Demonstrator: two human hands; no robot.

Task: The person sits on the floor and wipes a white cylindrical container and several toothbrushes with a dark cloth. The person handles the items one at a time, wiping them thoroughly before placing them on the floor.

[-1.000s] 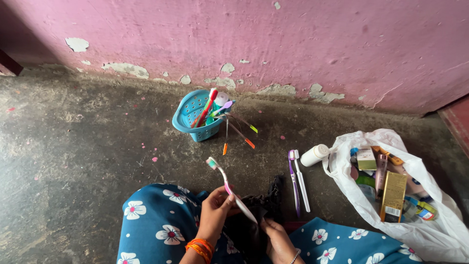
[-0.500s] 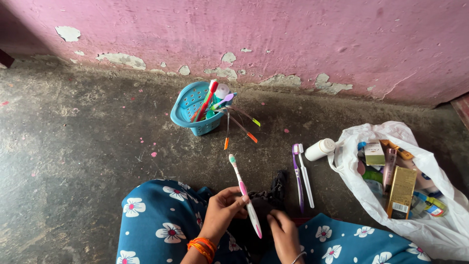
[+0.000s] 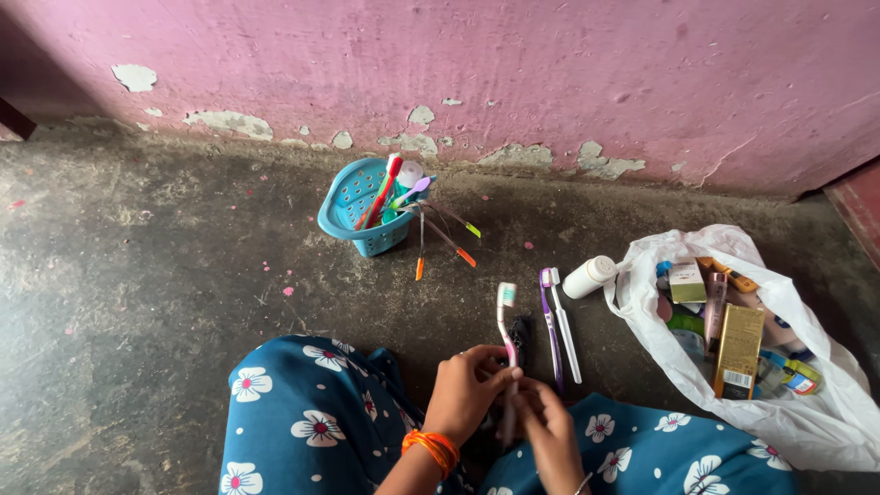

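My left hand (image 3: 466,390) grips a white and pink toothbrush (image 3: 505,321) by its handle, bristle head pointing up and away from me. My right hand (image 3: 550,423) meets it at the lower end of the handle, over a dark cloth (image 3: 519,337) that lies between my knees. Two more toothbrushes, one purple (image 3: 549,325) and one white (image 3: 564,325), lie side by side on the floor just right of my hands.
A small blue basket (image 3: 353,206) with several toothbrushes and tongue cleaners stands near the pink wall (image 3: 550,73). A white bottle (image 3: 588,276) lies beside an open white plastic bag (image 3: 788,412) of boxes and tubes at the right. My blue flowered dress (image 3: 312,412) covers my knees.
The toothbrush has swung from leaning left to nearly upright and moved right. My right hand has come off the cloth onto the brush handle, and both hands sit closer together.
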